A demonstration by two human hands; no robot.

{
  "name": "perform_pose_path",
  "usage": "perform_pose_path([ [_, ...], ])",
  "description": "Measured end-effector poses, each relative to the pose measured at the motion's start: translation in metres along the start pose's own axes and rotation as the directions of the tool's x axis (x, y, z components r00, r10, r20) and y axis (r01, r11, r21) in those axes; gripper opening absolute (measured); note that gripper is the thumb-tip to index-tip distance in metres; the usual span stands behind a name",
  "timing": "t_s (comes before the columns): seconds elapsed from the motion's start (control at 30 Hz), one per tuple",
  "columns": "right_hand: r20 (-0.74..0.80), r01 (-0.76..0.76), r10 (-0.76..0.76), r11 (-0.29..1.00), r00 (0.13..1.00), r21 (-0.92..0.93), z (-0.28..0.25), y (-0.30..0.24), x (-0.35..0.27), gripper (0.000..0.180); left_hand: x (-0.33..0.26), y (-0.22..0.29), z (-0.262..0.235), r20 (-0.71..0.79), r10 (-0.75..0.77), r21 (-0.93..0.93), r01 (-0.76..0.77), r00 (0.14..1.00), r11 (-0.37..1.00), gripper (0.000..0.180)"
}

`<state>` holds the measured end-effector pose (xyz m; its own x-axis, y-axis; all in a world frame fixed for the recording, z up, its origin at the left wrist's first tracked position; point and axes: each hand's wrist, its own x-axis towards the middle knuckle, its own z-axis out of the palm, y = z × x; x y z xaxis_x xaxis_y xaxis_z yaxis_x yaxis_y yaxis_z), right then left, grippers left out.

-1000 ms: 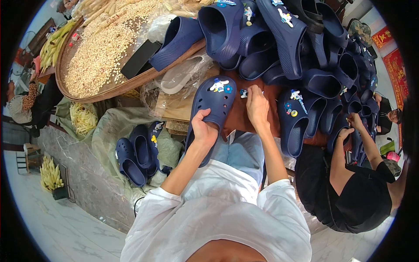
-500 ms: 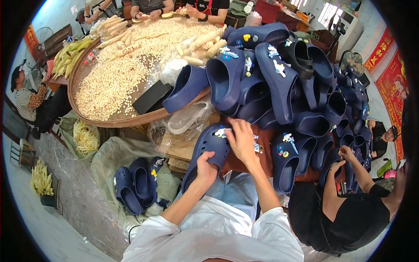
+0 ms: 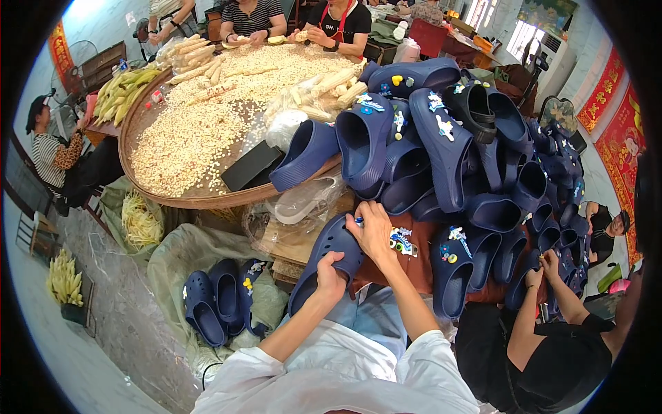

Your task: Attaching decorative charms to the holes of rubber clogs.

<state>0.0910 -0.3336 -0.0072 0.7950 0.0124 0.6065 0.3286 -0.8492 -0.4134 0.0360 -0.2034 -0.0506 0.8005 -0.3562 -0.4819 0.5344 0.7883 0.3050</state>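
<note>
A navy blue foam clog (image 3: 336, 239) with round holes is held in front of me, its toe pointing away. My left hand (image 3: 331, 277) grips it at the opening, thumb on top of the upper and the other fingers hidden. At the clog's toe my right hand (image 3: 372, 231) has its fingers closed on a small charm (image 3: 358, 221), of which a blue bit shows. More colourful charms (image 3: 402, 241) lie on the brown surface just right of that hand. A clog with charms (image 3: 453, 272) stands farther right.
Many navy clogs (image 3: 441, 148) are heaped ahead and right. A wide round tray (image 3: 207, 201) of corn kernels stands at the back left, with a black box (image 3: 252, 165) on its edge. A green sack (image 3: 169, 255) holds several clogs at lower left. A co-worker's hands (image 3: 543, 269) work at right.
My right hand's fingers have drawn together over the charm on the clog's toe, where they were spread before. The whole view has shifted slightly downward and right; the left hand keeps its grip.
</note>
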Motion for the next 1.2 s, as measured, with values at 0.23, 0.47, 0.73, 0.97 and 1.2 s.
perform_pose_path([
  [0.23, -0.139, -0.007, 0.031, 0.986, 0.99, 0.169, 0.005, -0.005, -0.004, 0.024, -0.001, 0.012, 0.004, 0.057, 0.011, -0.014, -0.01, 0.998, 1.0, 0.046],
  [0.47, -0.115, -0.425, 0.42, 0.905, 0.9, -0.021, -0.023, 0.052, -0.039, 0.025, 0.003, 0.013, 0.003, 0.018, 0.022, -0.02, -0.021, 1.0, 1.0, 0.052],
  [0.73, -0.145, -0.28, 0.268, 0.957, 0.953, -0.072, -0.025, 0.017, -0.039, 0.034, -0.02, 0.01, 0.008, -0.028, 0.075, -0.018, -0.076, 0.997, 0.997, 0.052],
  [0.97, -0.047, -0.437, 0.446, 0.89, 0.894, 0.128, -0.019, -0.001, -0.032, 0.051, -0.019, -0.002, 0.016, 0.062, 0.097, 0.048, -0.1, 0.993, 0.994, 0.049],
  [1.2, -0.02, -0.453, 0.453, 0.889, 0.891, -0.071, -0.009, -0.008, -0.043, 0.048, -0.018, -0.004, 0.004, 0.02, 0.104, 0.038, -0.105, 0.994, 0.994, 0.034],
])
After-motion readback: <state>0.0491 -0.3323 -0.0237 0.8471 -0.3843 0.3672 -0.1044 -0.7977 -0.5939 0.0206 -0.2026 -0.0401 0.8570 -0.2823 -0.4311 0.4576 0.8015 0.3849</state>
